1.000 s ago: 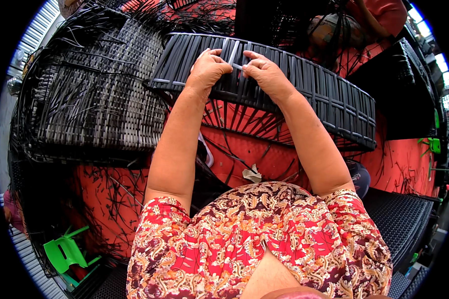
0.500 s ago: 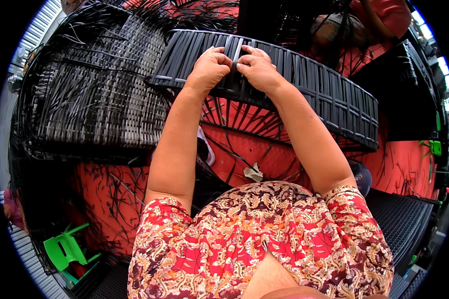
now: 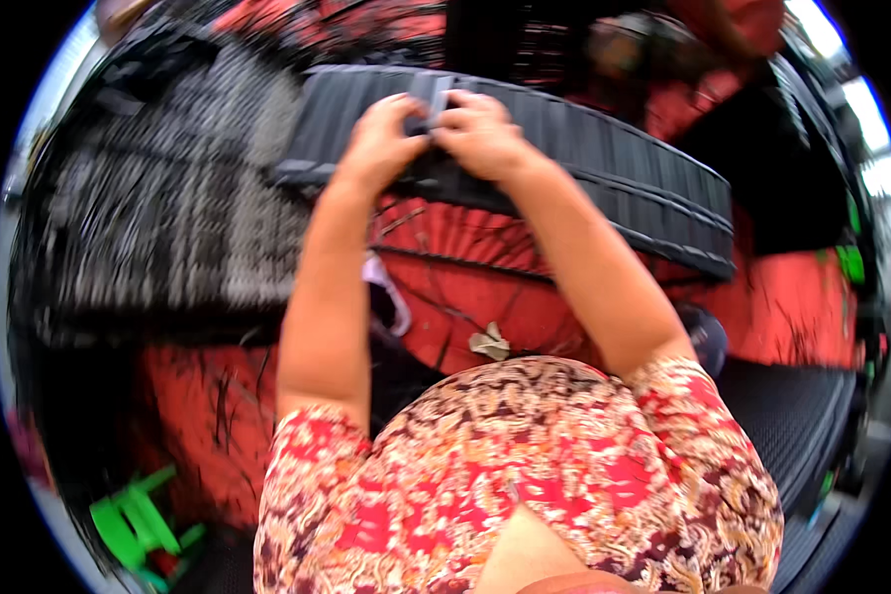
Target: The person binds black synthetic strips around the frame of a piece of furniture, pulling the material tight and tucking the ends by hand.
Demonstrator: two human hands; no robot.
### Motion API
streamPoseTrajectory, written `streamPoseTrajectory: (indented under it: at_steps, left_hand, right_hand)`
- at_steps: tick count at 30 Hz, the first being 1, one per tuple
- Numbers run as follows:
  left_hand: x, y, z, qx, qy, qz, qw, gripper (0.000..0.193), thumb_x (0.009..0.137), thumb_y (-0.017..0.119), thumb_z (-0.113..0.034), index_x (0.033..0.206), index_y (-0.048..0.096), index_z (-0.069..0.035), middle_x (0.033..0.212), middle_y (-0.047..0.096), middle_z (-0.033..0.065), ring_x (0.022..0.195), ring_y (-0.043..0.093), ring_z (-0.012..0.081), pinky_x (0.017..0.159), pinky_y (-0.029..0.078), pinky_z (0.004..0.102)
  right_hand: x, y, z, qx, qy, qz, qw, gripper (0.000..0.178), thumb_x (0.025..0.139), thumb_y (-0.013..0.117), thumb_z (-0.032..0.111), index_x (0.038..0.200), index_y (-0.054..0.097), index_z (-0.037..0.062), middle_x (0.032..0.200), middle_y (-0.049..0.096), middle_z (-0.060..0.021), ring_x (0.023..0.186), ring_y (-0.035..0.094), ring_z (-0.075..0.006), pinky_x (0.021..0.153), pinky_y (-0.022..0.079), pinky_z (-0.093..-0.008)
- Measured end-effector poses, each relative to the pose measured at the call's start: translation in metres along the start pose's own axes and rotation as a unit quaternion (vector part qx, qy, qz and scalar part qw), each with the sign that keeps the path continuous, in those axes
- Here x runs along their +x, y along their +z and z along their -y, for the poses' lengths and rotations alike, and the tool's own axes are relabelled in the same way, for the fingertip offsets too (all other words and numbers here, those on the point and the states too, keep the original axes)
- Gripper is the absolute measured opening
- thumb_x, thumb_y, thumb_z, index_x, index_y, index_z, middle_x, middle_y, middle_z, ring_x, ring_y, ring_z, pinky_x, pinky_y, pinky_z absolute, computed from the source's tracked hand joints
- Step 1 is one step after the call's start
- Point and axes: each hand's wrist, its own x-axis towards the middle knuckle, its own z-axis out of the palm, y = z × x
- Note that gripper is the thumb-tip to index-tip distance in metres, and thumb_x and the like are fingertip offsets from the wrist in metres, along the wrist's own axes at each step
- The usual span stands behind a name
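Note:
A long curved frame covered in black wicker strips lies across in front of me, its open underside showing loose strips. On its near-left part, a lighter grey wicker strip runs across the band. My left hand is closed at the left of this strip, thumb and fingers bent in toward it. From the right, my right hand pinches at the same strip with curled fingers. The hands almost meet. Motion blur softens the fingertips.
A grey-and-black woven wicker panel with loose ends lies at left. Cut strips and a pale scrap litter the red floor. A green plastic chair stands lower left. Another person is at the upper right.
The whole view has shifted and blurred, so the frame and both hands appear farther left. Both hands stay at the same grey strip, the left thumb now lower.

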Motion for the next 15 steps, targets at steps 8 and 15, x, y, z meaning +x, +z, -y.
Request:
streamPoseTrajectory:
  at_steps: [8, 15]
  left_hand:
    - [-0.006, -0.007, -0.002, -0.101, -0.103, 0.054, 0.988, 0.027, 0.072, 0.065, -0.016, 0.094, 0.066, -0.001, 0.133, 0.04, 0.0175, 0.124, 0.038, 0.026, 0.099, 0.032, 0.0324]
    - [-0.005, -0.003, -0.002, 0.038, -0.033, 0.008, 0.999, 0.016, 0.072, 0.062, -0.013, 0.081, 0.067, -0.001, 0.116, 0.053, 0.0166, 0.116, 0.045, 0.0282, 0.095, 0.036, 0.0322]
  right_hand:
    - [-0.009, 0.001, 0.008, 0.08, 0.044, -0.006, 0.996, 0.027, 0.075, 0.057, 0.038, 0.096, 0.067, 0.0254, 0.133, 0.04, -0.0045, 0.127, 0.025, -0.0321, 0.098, 0.025, -0.0516]
    - [-0.013, -0.002, 0.014, 0.011, 0.011, -0.037, 0.999, 0.025, 0.077, 0.055, 0.035, 0.09, 0.068, 0.0174, 0.132, 0.043, -0.0098, 0.126, 0.031, -0.0322, 0.101, 0.026, -0.0464]
